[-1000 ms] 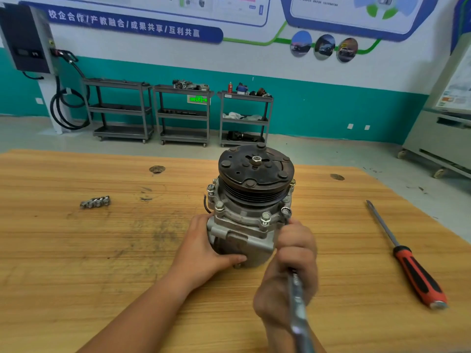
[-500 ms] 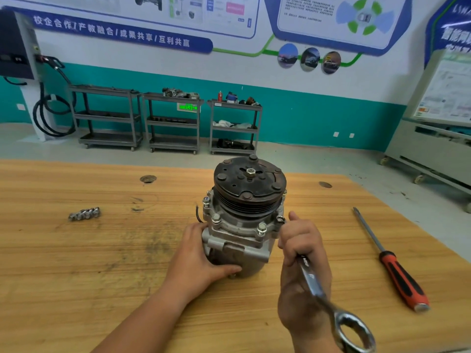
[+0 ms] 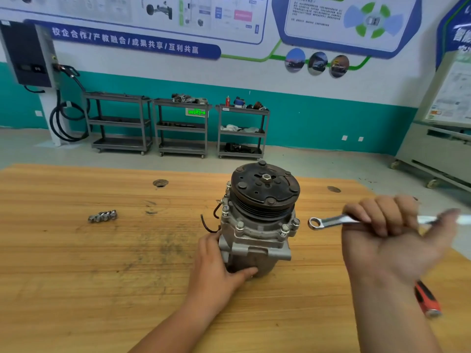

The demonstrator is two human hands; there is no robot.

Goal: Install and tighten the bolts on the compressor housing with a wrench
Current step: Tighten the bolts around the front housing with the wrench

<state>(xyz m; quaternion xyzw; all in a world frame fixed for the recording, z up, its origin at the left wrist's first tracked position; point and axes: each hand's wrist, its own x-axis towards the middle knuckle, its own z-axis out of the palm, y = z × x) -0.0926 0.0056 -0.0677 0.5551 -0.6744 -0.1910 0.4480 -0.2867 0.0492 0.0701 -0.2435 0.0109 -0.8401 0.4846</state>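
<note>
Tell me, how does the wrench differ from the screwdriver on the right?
The wrench is bare silvery metal; the screwdriver has a red and black handle. The right hand grips the wrench above the table, ring end towards the compressor; the screwdriver lies on the table, in no hand. The wrench shows plainly; the screwdriver is mostly hidden behind the forearm. Both are hand tools right of the compressor.

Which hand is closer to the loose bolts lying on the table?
Left. The left hand grips the compressor, right of the bolts; the right hand holds the wrench farther right, past the compressor.
</note>
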